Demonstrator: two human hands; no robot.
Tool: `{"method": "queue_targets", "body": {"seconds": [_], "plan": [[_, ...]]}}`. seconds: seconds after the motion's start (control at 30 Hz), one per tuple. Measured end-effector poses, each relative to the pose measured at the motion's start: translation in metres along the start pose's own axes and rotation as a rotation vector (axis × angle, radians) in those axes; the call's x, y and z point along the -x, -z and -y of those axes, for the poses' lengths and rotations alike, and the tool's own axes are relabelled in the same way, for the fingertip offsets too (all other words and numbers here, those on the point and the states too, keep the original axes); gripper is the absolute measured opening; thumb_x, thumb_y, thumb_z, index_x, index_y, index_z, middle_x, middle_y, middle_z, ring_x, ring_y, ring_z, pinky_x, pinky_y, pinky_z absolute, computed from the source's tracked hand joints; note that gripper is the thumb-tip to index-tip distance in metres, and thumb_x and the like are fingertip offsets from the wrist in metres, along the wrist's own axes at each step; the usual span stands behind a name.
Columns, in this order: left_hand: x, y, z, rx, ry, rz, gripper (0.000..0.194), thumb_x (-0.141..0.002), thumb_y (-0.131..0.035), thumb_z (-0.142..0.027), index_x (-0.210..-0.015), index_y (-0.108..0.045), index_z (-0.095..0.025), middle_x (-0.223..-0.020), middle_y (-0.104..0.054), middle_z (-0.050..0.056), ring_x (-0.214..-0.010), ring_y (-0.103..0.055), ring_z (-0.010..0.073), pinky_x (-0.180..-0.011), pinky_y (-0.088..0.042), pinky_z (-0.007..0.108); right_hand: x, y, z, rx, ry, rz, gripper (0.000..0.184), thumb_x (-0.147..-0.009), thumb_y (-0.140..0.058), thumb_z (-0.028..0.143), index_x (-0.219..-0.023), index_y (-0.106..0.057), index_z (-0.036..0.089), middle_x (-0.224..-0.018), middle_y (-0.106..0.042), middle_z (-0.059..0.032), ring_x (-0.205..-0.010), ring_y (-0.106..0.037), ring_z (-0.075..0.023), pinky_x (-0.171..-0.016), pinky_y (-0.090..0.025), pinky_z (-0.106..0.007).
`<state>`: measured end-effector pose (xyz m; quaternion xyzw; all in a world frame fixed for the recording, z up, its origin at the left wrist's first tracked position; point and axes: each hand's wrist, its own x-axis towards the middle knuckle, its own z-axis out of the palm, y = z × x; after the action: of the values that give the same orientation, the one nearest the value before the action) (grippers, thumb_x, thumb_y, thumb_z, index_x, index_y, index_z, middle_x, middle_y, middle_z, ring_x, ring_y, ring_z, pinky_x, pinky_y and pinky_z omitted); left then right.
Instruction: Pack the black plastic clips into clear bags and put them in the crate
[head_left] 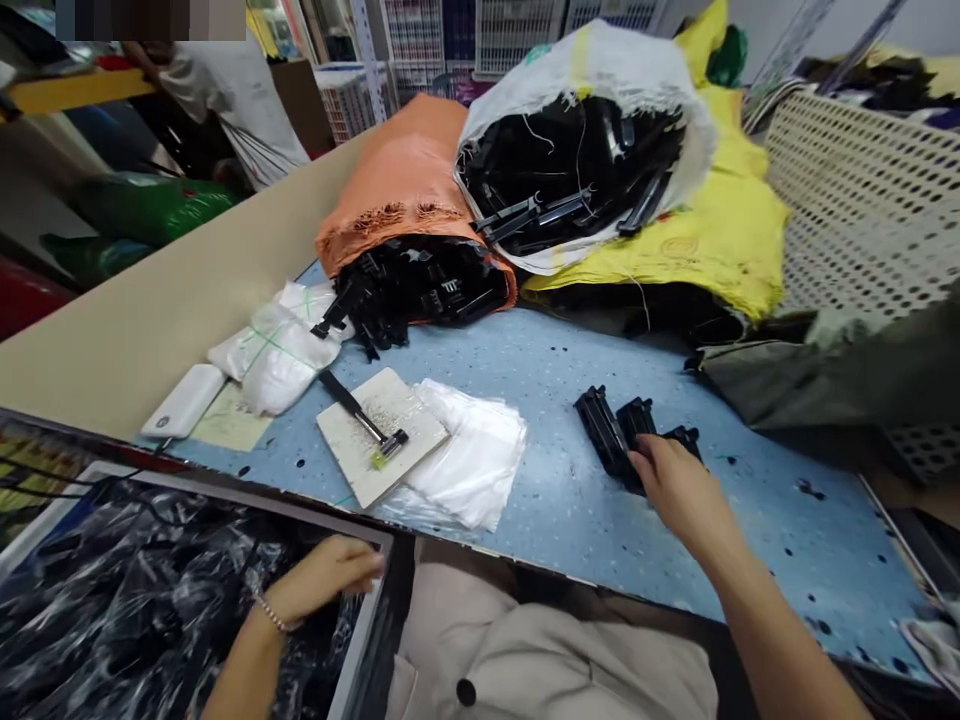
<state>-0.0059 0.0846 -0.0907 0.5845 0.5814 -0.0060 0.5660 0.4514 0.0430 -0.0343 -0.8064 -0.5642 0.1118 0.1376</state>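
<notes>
My right hand (679, 490) reaches over the blue tabletop, its fingers bent onto a black plastic part (636, 415). Beside that part lie another black plastic part (602, 425) on the left and one (684, 438) partly behind the hand. My left hand (334, 575), with a beaded bracelet at the wrist, hovers over the right rim of the bin (382, 550). Its fingers are loosely bent and nothing shows in them. Nearer the middle, a hammer (364, 415) rests on a pale square board (382, 430), next to a stack of clear plastic bags (476, 450).
At the back stand an orange sack (409, 170), a white sack (585, 60) and a yellow sack (720, 230), with black parts in their mouths. Bagged black items (135, 600) fill the bin. A white device (184, 400) and white bundles (281, 350) lie left. A person (232, 100) stands beyond.
</notes>
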Motion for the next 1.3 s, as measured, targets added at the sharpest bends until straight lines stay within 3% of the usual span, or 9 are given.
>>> {"method": "queue_targets", "body": {"seconds": [0.07, 0.17, 0.27, 0.43, 0.6, 0.73, 0.83, 1.03, 1.3], "plan": [[0.006, -0.03, -0.055, 0.037, -0.274, 0.138, 0.035, -0.086, -0.052, -0.047, -0.081, -0.07, -0.017, -0.075, -0.07, 0.005, -0.071, -0.065, 0.0203, -0.069, -0.05, 0.03, -0.025, 0.0, 0.0, 0.239, 0.035, 0.017, 0.035, -0.093, -0.037, 0.023, -0.118, -0.058, 0.011, -0.106, -0.065, -0.0208, -0.092, -0.062, -0.0324, -0.074, -0.048, -0.042], [-0.009, -0.077, -0.127, -0.146, -0.605, -0.268, 0.028, -0.091, -0.048, -0.036, -0.094, -0.07, -0.019, -0.092, -0.068, 0.008, -0.089, -0.061, 0.0212, -0.083, -0.047, 0.033, -0.06, -0.007, 0.011, 0.41, 0.282, 0.044, 0.046, -0.088, -0.036, 0.007, -0.129, -0.053, 0.018, -0.119, -0.06, -0.0191, -0.098, -0.06, -0.0305, -0.073, -0.047, -0.038], [-0.042, -0.103, -0.16, -0.41, -0.605, -0.604, 0.023, -0.084, -0.058, -0.024, -0.104, -0.067, -0.014, -0.105, -0.062, 0.014, -0.099, -0.056, 0.0265, -0.086, -0.046, 0.039, -0.09, -0.007, 0.014, 0.499, 0.599, 0.081, 0.046, -0.084, -0.04, 0.003, -0.12, -0.061, 0.024, -0.134, -0.051, -0.0163, -0.112, -0.053, -0.0327, -0.076, -0.047, -0.038], [-0.068, -0.086, -0.152, -0.095, -0.518, -0.551, 0.013, -0.077, -0.063, -0.017, -0.064, -0.063, -0.017, -0.074, -0.059, 0.003, -0.073, -0.056, 0.0169, -0.07, -0.044, 0.029, -0.107, 0.006, -0.004, 0.347, 0.764, 0.199, 0.034, -0.085, -0.045, 0.008, -0.108, -0.067, 0.02, -0.119, -0.063, -0.0145, -0.108, -0.056, -0.0296, -0.081, -0.046, -0.039], [-0.066, -0.065, -0.139, 0.697, -0.387, -0.269, 0.026, -0.064, -0.076, -0.037, -0.07, -0.067, -0.013, -0.062, -0.061, 0.0, -0.058, -0.051, 0.0117, -0.06, -0.039, 0.024, -0.068, -0.004, 0.01, -0.456, 0.304, 0.31, 0.035, -0.088, -0.052, 0.037, -0.113, -0.066, 0.016, -0.109, -0.068, -0.0134, -0.097, -0.062, -0.0263, -0.08, -0.048, -0.036], [-0.067, -0.067, -0.137, 0.795, -0.375, -0.303, 0.034, -0.056, -0.081, -0.039, -0.069, -0.064, -0.013, -0.062, -0.06, -0.001, -0.056, -0.049, 0.0089, -0.058, -0.037, 0.022, -0.02, -0.033, 0.059, -1.281, 0.001, 0.683, 0.043, -0.08, -0.065, 0.046, -0.111, -0.068, 0.017, -0.109, -0.07, -0.0122, -0.084, -0.065, -0.0196, -0.066, -0.047, -0.028], [-0.066, -0.07, -0.139, 0.805, -0.389, -0.318, 0.032, -0.056, -0.082, -0.036, -0.067, -0.063, -0.013, -0.06, -0.06, -0.001, -0.055, -0.049, 0.0084, -0.056, -0.037, 0.021, 0.002, -0.056, 0.097, -1.589, -0.147, 0.826, 0.04, -0.07, -0.078, 0.041, -0.098, -0.073, 0.014, -0.088, -0.074, -0.0099, -0.07, -0.064, -0.0153, -0.062, -0.045, -0.024], [-0.057, -0.072, -0.14, 0.791, -0.411, -0.347, 0.028, -0.065, -0.075, -0.039, -0.071, -0.067, -0.013, -0.065, -0.064, 0.001, -0.06, -0.055, 0.0117, -0.06, -0.044, 0.023, 0.007, -0.075, 0.13, -1.718, -0.24, 0.798, 0.033, -0.064, -0.082, 0.039, -0.083, -0.075, 0.012, -0.072, -0.072, -0.006, -0.063, -0.063, -0.0139, -0.063, -0.046, -0.025], [-0.046, -0.063, -0.134, 0.784, -0.423, -0.539, 0.021, -0.068, -0.072, -0.031, -0.075, -0.063, -0.014, -0.07, -0.065, 0.001, -0.061, -0.058, 0.0108, -0.06, -0.045, 0.022, 0.003, -0.078, 0.129, -1.618, -0.193, 0.717, 0.035, -0.061, -0.082, 0.043, -0.079, -0.076, 0.014, -0.064, -0.07, -0.0036, -0.057, -0.058, -0.0118, -0.059, -0.044, -0.023]]}}
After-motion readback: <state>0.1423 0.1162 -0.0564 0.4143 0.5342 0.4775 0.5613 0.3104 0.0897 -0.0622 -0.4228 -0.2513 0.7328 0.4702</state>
